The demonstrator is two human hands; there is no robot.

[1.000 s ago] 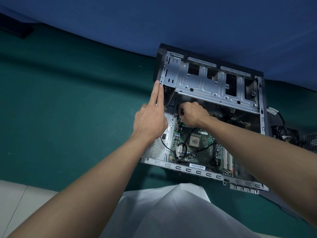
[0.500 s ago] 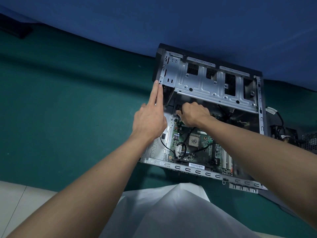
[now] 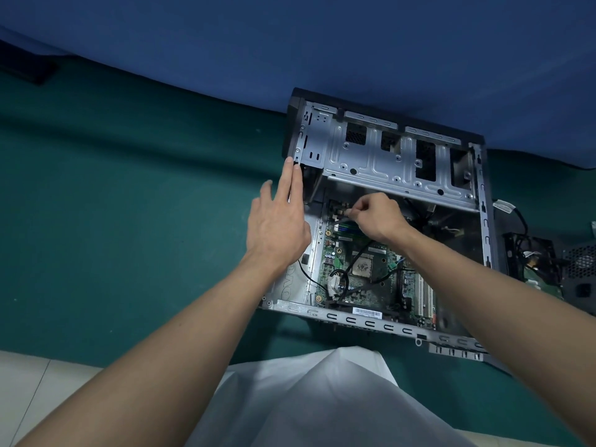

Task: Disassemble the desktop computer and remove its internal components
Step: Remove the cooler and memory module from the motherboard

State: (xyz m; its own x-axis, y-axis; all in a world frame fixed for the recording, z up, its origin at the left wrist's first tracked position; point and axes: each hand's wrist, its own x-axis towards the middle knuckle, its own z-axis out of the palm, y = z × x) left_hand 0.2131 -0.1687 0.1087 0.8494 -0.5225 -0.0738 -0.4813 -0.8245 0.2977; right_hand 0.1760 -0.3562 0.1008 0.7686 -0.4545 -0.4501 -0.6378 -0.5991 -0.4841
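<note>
Grey sheet-steel desktop computer case (image 3: pixel 380 321) lies on its side with the open face up, on the dark green covered desk (image 3: pixel 129 221), right of centre and close to the desk's far edge. Inside, a green motherboard (image 3: pixel 364 295) fills the lower part of the case. A square metal-topped processor chip (image 3: pixel 362 267) sits at its middle, and thin black cables (image 3: pixel 342 279) loop across it. A silver perforated drive cage (image 3: pixel 387 162) spans the upper part of the case.

The right hand (image 3: pixel 377 214) reaches in just under the cage with its fingers curled. Thumb and forefinger pinch a small pale piece (image 3: pixel 342 218) at the board's upper left corner. It may be a cable connector, but it is too small to tell.

The left hand (image 3: pixel 277 230) is flat, with two fingers straight and pressed together. Their tips touch the case's left wall by the cage's corner, and another finger spreads apart to the left.

On the desk just beside the case's right wall lie a black frame with loose wires (image 3: pixel 529 253) and a dark box with a mesh face (image 3: pixel 580 266), partly cut off by the picture's edge. Blue fabric (image 3: pixel 322 43) rises behind the desk, and white cloth (image 3: pixel 322 398) covers the person's lap at the near edge.
</note>
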